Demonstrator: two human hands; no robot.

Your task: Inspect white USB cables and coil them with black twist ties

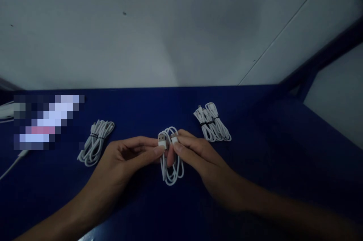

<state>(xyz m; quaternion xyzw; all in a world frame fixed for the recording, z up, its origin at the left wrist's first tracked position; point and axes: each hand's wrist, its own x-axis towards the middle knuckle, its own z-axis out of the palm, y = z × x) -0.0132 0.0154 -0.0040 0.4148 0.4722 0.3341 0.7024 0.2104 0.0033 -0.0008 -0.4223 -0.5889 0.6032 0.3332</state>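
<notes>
Between both hands, above the blue table, is a white USB cable (171, 181) gathered into loops. My left hand (127, 156) pinches it by the broad USB plug, whose metal end points away from me. My right hand (200, 154) is closed on the same cable, thumb at the smaller plug on the other end. Some of the loops pass behind my fingers and are hidden. No tie shows around this bundle.
Left of my hands lies a tied bundle of white cables (96, 139). Farther back on the right are several more tied cable bundles (212, 123). A pixelated bright object (53, 120) with a white cord lies far left on the blue table (147, 108), before a pale wall (141, 44).
</notes>
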